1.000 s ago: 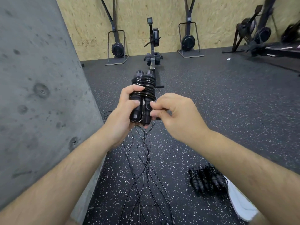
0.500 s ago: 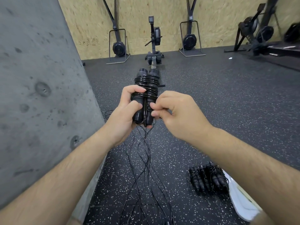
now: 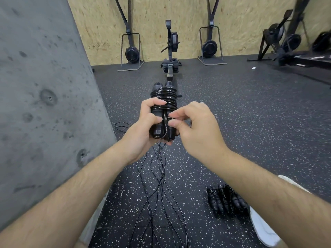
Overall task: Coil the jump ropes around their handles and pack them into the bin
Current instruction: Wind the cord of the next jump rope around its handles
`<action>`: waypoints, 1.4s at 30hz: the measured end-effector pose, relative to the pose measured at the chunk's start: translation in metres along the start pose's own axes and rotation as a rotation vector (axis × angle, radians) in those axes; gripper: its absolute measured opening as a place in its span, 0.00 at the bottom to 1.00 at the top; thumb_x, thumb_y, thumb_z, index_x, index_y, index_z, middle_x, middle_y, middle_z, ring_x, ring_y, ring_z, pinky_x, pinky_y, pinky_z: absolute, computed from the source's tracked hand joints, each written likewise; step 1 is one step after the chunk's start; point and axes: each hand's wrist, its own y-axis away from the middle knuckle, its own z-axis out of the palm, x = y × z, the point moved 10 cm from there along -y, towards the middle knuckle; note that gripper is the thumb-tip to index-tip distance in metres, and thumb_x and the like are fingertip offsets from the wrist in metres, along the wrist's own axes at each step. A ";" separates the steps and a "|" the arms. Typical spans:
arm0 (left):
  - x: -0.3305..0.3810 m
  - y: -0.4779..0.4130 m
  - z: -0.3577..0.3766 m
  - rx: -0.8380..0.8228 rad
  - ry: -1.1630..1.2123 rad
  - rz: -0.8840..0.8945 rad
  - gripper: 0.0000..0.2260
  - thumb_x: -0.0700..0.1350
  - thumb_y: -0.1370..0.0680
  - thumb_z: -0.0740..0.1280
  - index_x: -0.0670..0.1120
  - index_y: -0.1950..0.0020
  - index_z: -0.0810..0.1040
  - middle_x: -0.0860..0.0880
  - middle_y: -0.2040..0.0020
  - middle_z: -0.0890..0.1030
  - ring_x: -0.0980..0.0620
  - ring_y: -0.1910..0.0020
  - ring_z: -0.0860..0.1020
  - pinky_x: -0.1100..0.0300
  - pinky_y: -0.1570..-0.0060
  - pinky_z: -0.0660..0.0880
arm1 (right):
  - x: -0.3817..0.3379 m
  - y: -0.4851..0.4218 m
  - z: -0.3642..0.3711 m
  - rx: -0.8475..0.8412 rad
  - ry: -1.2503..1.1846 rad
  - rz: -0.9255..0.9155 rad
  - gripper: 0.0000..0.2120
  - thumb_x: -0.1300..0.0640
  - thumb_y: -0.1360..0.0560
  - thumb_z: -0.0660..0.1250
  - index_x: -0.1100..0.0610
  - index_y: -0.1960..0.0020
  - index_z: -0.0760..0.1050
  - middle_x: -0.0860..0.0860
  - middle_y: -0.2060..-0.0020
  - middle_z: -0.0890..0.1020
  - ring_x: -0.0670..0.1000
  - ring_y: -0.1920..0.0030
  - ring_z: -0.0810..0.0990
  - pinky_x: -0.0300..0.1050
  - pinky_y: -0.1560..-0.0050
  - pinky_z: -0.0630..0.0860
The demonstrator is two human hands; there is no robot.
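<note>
Floor (image 3: 232, 122), dark speckled rubber, runs wide and bare toward 2 o'clock, while a concrete wall (image 3: 44, 104) closes the whole 9 o'clock side, its edge just beside the left forearm. A board wall (image 3: 188, 24) ends the room at 12 o'clock. Three machines stand against it: two upright ones (image 3: 131, 51) on stands and one rower (image 3: 170, 56) lying with its rail pointing back at the person. More machines (image 3: 286, 42) at 2 o'clock are blurred, number unclear. At centre the left hand (image 3: 141, 129) grips two handles (image 3: 163, 93) held side by side and pointing to 12 o'clock, with cord wound round their upper half. The right hand (image 3: 197, 129) touches them from 3 o'clock, thumb and forefinger pinching the cord against their lower half. Loose cords (image 3: 157, 185), several strands crossing, trail over the floor from under the hands to 6 o'clock. Coiled ropes (image 3: 227, 199) lie bundled together at 5 o'clock, about three, just beside one white shoe (image 3: 263, 228).
</note>
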 end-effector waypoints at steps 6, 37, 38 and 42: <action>0.006 0.003 0.006 -0.017 -0.009 -0.019 0.19 0.39 0.26 0.56 0.54 0.38 0.67 0.47 0.45 0.80 0.44 0.60 0.83 0.50 0.70 0.78 | 0.015 0.000 0.006 0.003 -0.265 0.217 0.09 0.61 0.28 0.75 0.47 0.57 0.81 0.47 0.58 0.77 0.47 0.63 0.78 0.46 0.55 0.78; 0.009 -0.003 -0.009 -0.011 0.134 0.020 0.24 0.32 0.33 0.56 0.51 0.42 0.74 0.40 0.43 0.75 0.38 0.43 0.69 0.43 0.44 0.64 | -0.023 0.006 0.010 -0.066 -0.036 -0.014 0.08 0.54 0.28 0.74 0.49 0.49 0.81 0.46 0.57 0.79 0.44 0.55 0.79 0.45 0.48 0.77; 0.009 -0.004 -0.008 -0.010 0.134 0.021 0.24 0.32 0.33 0.55 0.50 0.42 0.74 0.40 0.43 0.75 0.38 0.43 0.70 0.43 0.45 0.65 | -0.023 0.005 0.009 -0.069 -0.021 -0.019 0.07 0.55 0.27 0.73 0.49 0.49 0.82 0.47 0.57 0.80 0.44 0.55 0.79 0.46 0.48 0.77; 0.011 -0.005 -0.004 0.013 0.063 0.047 0.23 0.32 0.34 0.55 0.50 0.44 0.72 0.45 0.50 0.78 0.47 0.54 0.76 0.58 0.56 0.72 | -0.028 0.000 0.009 -0.070 0.144 -0.014 0.08 0.55 0.26 0.70 0.52 0.48 0.81 0.48 0.56 0.79 0.49 0.54 0.78 0.51 0.48 0.77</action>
